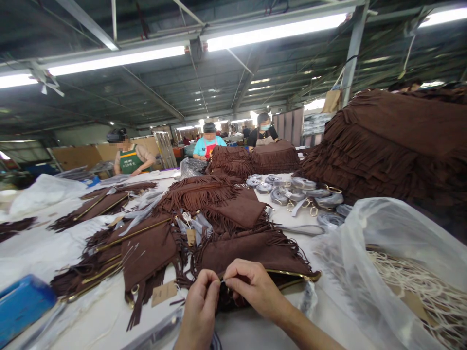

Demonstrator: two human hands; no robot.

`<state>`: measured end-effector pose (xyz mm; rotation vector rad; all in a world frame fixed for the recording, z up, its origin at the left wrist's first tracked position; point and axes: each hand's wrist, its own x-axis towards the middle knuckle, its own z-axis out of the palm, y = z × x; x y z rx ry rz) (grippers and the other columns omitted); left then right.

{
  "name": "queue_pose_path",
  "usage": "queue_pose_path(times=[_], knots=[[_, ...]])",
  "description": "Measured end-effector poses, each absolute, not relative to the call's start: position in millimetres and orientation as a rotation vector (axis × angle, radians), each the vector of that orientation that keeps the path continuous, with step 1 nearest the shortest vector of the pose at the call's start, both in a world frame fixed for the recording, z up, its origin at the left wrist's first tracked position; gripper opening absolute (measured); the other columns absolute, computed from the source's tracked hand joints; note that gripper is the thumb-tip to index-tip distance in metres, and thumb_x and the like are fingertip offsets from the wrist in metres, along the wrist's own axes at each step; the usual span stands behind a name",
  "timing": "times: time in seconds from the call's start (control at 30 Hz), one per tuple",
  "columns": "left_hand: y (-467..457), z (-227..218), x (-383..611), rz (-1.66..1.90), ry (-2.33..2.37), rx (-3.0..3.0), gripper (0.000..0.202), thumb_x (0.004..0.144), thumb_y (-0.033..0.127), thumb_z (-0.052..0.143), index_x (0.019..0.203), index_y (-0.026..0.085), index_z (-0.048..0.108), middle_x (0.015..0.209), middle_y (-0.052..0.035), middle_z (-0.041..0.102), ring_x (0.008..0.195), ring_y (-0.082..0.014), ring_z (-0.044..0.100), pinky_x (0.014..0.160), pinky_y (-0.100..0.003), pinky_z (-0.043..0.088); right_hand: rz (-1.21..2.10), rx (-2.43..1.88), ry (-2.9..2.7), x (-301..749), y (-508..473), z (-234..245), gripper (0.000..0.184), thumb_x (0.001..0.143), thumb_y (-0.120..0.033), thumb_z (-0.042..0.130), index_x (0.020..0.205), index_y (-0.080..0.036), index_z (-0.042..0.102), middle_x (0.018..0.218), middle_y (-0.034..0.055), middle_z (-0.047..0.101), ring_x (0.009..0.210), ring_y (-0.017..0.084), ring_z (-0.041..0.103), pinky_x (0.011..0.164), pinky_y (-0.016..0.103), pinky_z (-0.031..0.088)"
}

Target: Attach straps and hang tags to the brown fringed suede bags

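A brown fringed bag (251, 250) lies in front of me, its gold zipper edge toward me. My left hand (204, 299) is closed in a pinch at the left part of that edge. Close against it, my right hand (250, 282) is also pinched, thumb and finger together. A tiny pale bit shows between the fingertips, too small to name. Left of my hands lies another brown fringed bag (148, 248) with a metal ring. Beside it is a kraft paper tag (164, 292).
A clear plastic bag of white strings (412, 277) stands at the right. Behind it rises a tall stack of brown fringed bags (394, 126). Wrapped straps (302, 194) lie mid-table. At the left front is a blue container (25, 308). Several people work across the table.
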<state>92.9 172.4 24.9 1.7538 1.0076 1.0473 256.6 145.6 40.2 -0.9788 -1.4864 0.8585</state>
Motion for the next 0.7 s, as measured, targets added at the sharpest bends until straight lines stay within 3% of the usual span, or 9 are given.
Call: queue_pose_path(times=[0.43, 0.7], knots=[[171.2, 22.6, 94.1, 1.063, 1.058, 1.772, 0.029, 0.089, 0.046, 0.051, 0.073, 0.022, 0.050, 0.060, 0.0056, 0.041, 0.055, -0.0135, 0.038, 0.053, -0.023, 0.033, 0.781, -1.034, -1.503, 253.2, 144.4, 38.2, 0.015, 0.081, -0.016, 0.058, 0.067, -0.018, 0.063, 0.069, -0.0025, 0.057, 0.049, 0.008, 0.054, 0.050, 0.019, 0.043], [165.5, 28.8, 101.2, 1.123, 1.098, 1.862, 0.029, 0.087, 0.044, 0.049, 0.068, 0.022, 0.048, 0.062, 0.0026, 0.047, 0.059, -0.0164, 0.044, 0.057, -0.026, 0.037, 0.462, -1.037, -1.662, 251.3, 140.3, 39.5, 0.021, 0.085, -0.012, 0.053, 0.066, -0.020, 0.056, 0.069, -0.0016, 0.055, 0.067, 0.013, 0.054, 0.064, 0.024, 0.041]])
